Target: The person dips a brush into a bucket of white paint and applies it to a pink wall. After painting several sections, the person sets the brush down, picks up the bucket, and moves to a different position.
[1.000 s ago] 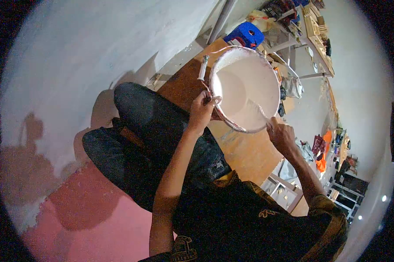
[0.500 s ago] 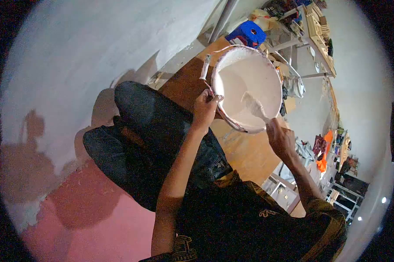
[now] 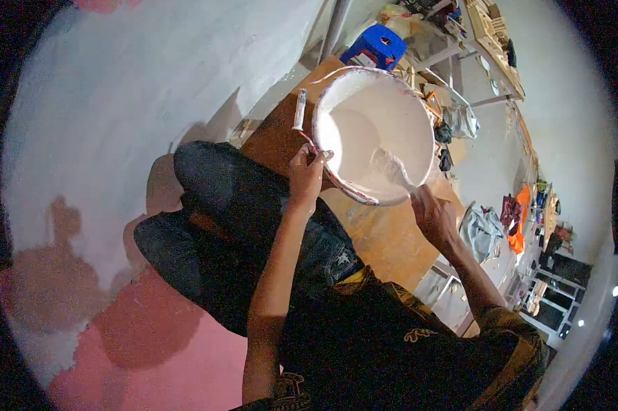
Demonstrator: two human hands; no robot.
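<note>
no txt, brand or number legible. shirt (image 3: pixel 377 359) has a pale squiggly logo (image 3: pixel 419 335) on the front, too small to make out, & an outlined print (image 3: pixel 292 390) by the left sleeve, ditto. trousers (image 3: pixel 309 250) bear a whitish print (image 3: pixel 344 262), blurred. blue stool (image 3: pixel 384 43) has a whitish patch, poss. a label, unreadable. dark bag (image 3: pixel 416 7) at top edge: pale letter-like marks, too tiny to read.

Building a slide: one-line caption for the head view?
Left hand grips the rim of the bucket; right hand holds a coated tool in pale liquid.
</note>
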